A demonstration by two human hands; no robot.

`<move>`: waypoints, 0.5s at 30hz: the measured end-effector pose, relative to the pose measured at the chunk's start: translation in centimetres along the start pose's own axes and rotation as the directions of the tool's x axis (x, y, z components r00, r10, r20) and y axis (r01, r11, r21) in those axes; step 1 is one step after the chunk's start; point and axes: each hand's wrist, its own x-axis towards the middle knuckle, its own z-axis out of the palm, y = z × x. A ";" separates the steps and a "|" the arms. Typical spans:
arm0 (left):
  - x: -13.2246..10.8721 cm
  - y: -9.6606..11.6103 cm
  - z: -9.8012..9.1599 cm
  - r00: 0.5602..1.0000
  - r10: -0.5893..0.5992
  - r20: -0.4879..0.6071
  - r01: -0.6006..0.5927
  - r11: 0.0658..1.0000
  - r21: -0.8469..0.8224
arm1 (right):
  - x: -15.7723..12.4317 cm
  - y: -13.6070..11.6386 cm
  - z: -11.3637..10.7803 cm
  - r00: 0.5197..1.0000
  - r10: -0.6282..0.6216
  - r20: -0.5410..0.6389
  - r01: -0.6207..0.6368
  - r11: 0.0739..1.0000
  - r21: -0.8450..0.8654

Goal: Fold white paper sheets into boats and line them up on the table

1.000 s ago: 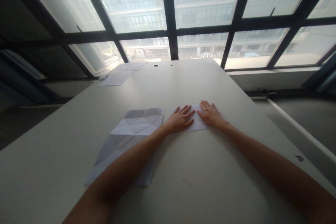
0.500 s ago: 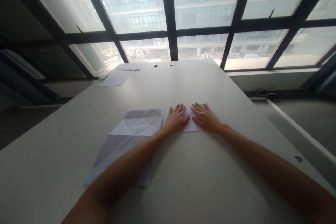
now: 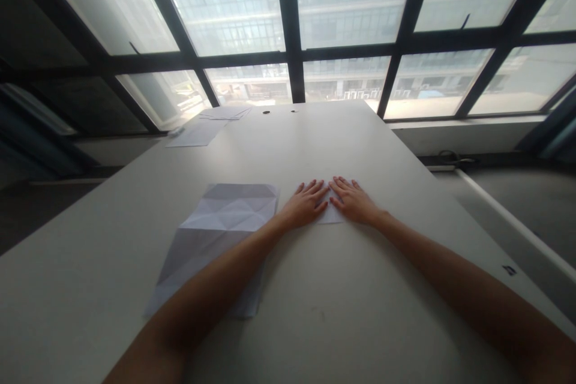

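A small folded white paper (image 3: pixel 329 215) lies on the white table (image 3: pixel 342 312), mostly hidden under my hands. My left hand (image 3: pixel 305 205) lies flat on its left part with fingers stretched forward. My right hand (image 3: pixel 355 201) lies flat on its right part, fingers spread and nearly touching the left hand's fingertips. Both hands press down and hold nothing. A larger creased white sheet (image 3: pixel 216 240) lies to the left, partly under my left forearm.
More loose sheets (image 3: pixel 200 131) lie at the table's far left corner, near two small dark holes (image 3: pixel 266 112) at the far edge. Large dark-framed windows stand beyond. The table's right edge drops to the floor, where a white strip (image 3: pixel 517 222) runs.
Both hands have drawn closer together over the small paper, covering more of it. The right hand slid left; the paper now shows only between and just below the hands.
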 end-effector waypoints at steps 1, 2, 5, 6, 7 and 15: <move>0.0 0.0 0.0 1.000 0.005 0.007 -0.005 1.000 0.000 | 0.0 0.0 0.0 1.000 0.007 -0.003 -0.007 1.000 0.000; 0.0 0.0 0.0 1.000 0.005 0.012 -0.005 1.000 0.002 | 0.0 0.0 0.1 1.000 0.011 -0.005 -0.011 1.000 0.000; 0.0 -0.1 0.0 1.000 -0.003 0.015 0.003 1.000 0.009 | 0.0 0.0 0.1 1.000 0.014 -0.007 -0.014 1.000 0.006; 0.0 -0.1 0.0 1.000 -0.005 0.013 0.005 1.000 0.011 | 0.0 0.0 0.1 1.000 0.014 -0.008 -0.014 1.000 0.008; 0.0 0.0 0.1 1.000 -0.008 0.010 0.008 1.000 0.013 | 0.0 0.0 0.1 1.000 0.011 -0.007 -0.011 1.000 0.010; 0.0 0.2 0.0 1.000 -0.012 -0.004 0.012 1.000 0.002 | -0.2 0.3 -0.3 0.999 -0.040 0.015 0.040 0.999 0.005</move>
